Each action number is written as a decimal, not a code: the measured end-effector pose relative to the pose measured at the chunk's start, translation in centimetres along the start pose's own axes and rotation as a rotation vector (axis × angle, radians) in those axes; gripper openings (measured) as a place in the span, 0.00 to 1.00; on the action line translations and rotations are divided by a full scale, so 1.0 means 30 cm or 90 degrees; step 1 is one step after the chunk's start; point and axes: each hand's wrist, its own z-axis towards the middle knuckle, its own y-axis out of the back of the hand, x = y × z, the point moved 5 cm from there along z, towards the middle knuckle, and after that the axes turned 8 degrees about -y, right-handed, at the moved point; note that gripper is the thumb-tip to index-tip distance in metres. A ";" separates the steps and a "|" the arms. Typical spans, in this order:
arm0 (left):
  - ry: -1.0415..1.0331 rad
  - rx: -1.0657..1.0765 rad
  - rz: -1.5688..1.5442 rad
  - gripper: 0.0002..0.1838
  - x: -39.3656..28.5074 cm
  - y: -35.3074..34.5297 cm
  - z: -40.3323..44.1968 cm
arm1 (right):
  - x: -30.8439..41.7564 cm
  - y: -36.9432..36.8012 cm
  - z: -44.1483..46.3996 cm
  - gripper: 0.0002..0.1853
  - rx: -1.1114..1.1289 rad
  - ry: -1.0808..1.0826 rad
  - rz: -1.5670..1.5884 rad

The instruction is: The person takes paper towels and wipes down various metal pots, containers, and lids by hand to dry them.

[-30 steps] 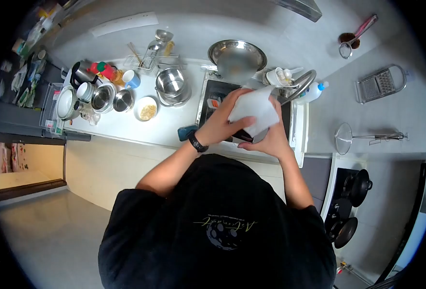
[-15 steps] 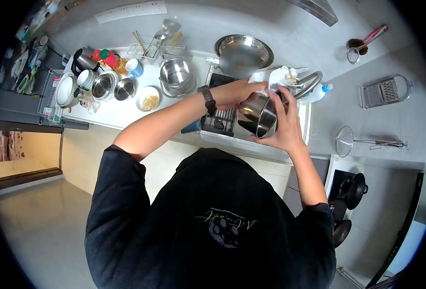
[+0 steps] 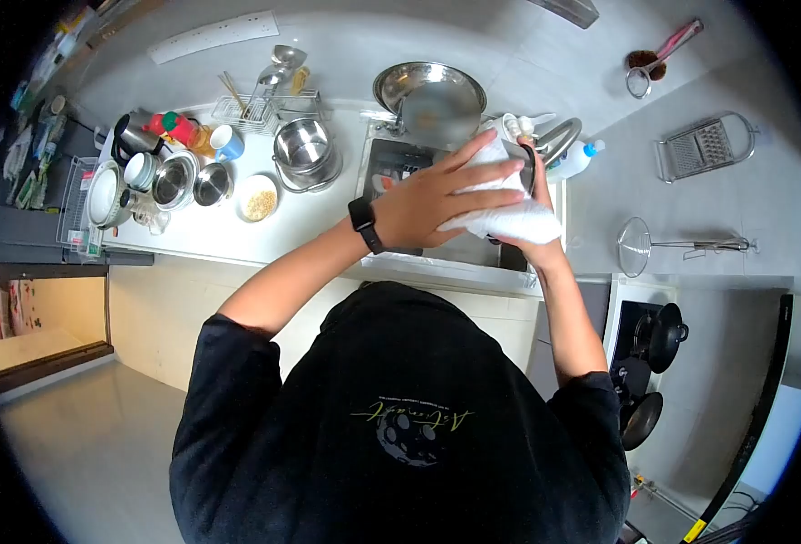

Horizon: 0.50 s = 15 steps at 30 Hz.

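Observation:
My left hand [image 3: 420,207], with a dark watch on the wrist, lies with fingers spread over a white paper towel [image 3: 495,216]. It presses the towel against a steel pot [image 3: 524,161], which is mostly covered by it. My right hand [image 3: 536,250] grips that pot from the right side; part of its fingers is hidden behind the towel. Both hands are above the sink [image 3: 391,161], in front of the curved faucet [image 3: 563,138].
A large steel bowl [image 3: 473,83] stands behind the sink. Left on the counter are a steel pot with handle [image 3: 308,154], a white bowl of grains [image 3: 258,199], a blue mug [image 3: 228,142] and several bowls. A grater [image 3: 701,150] and strainers hang at right.
My left hand has come from behind the pot to its near face, bringing the paper towel over it. The pot has turned and is now mostly covered. My right hand still holds it.

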 end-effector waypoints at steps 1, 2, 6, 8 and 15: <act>-0.033 0.023 0.032 0.44 -0.007 -0.005 -0.006 | -0.024 -0.006 0.012 0.66 -0.040 -0.115 0.071; -0.104 -0.016 0.116 0.45 -0.010 -0.017 -0.017 | -0.017 -0.013 0.007 0.64 -0.006 -0.126 0.150; -0.078 -0.026 0.078 0.42 -0.026 0.002 -0.012 | -0.018 -0.030 -0.007 0.64 0.010 -0.205 0.302; -0.001 -0.061 0.046 0.38 -0.019 0.012 0.029 | 0.003 -0.024 -0.020 0.66 0.025 -0.161 0.216; 0.289 -0.092 -0.148 0.27 0.081 0.032 0.127 | -0.027 0.002 -0.041 0.60 0.012 -0.111 -0.087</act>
